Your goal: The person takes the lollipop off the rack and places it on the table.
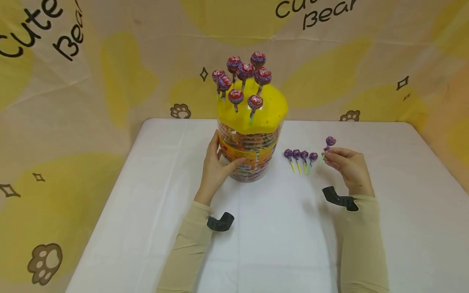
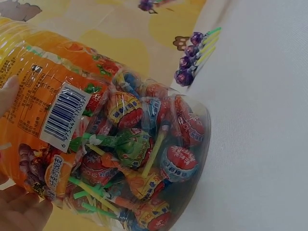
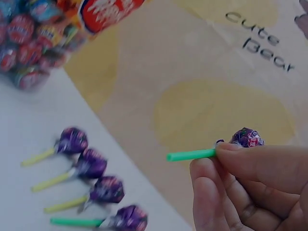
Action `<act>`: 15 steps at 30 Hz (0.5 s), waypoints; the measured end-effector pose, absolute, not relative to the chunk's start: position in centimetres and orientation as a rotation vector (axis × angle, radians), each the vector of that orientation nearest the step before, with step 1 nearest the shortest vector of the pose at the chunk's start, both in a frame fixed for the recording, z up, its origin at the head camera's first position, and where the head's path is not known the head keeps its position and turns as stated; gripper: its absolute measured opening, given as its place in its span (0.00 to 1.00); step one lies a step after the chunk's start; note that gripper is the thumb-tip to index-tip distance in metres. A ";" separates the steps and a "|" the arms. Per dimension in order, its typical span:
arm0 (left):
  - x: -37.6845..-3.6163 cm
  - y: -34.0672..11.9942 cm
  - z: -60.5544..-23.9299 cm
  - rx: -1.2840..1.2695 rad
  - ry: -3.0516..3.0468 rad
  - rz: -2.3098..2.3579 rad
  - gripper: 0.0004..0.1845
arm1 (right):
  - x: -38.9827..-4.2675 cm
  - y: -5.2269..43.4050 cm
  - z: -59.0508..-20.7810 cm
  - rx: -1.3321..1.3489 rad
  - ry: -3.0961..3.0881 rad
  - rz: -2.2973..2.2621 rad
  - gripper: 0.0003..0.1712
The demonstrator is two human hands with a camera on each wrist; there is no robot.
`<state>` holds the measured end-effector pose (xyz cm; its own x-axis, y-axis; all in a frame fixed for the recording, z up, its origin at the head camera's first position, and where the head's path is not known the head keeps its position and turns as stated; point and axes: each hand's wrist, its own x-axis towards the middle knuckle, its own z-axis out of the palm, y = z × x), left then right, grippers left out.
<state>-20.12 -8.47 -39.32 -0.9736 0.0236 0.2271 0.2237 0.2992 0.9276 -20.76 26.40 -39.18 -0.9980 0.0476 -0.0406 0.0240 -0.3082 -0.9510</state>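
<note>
Between table edges (image 1: pixel 165 121), left hand (image 1: pixel 215 169) widely clasps jar (image 1: pixel 253 140); right hand (image 1: pixel 350 169), well apart, pinches lollipop (image 1: pixel 331 141).

The lid (image 1: pixel 272 108) is yellow, the jar label (image 2: pixel 36 91) orange. The 8 upright lollipops (image 1: pixel 245 71) have red-and-purple wrappers; the 4 lying lollipops (image 3: pixel 107 188) are purple, 3 with yellow sticks, 1 with green; the held lollipop (image 1: pixel 331 141) is purple, its stick green. The tabletop (image 1: pixel 275 236) is white; the cream backdrop (image 1: pixel 256 49) bears yellow patches, brown paw prints and black lettering.

The clear plastic jar (image 1: pixel 253 140) is gleaming beneath a smooth, glossy lid (image 1: pixel 272 106). Crinkled wrappers (image 3: pixel 108 188) are shining, while the woven white tablecloth (image 1: pixel 275 236) is looking matt.
</note>
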 end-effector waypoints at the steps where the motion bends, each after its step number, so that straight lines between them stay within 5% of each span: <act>1: -20.1 -8.5 -39.3 -0.228 -2.392 -1.749 0.53 | -20.8 26.6 -39.6 -0.116 -1.852 2.534 0.11; 15: -20.2 -8.4 -39.4 -0.235 -2.379 -1.760 0.52 | -21.2 28.3 -42.6 -0.386 -2.132 2.503 0.14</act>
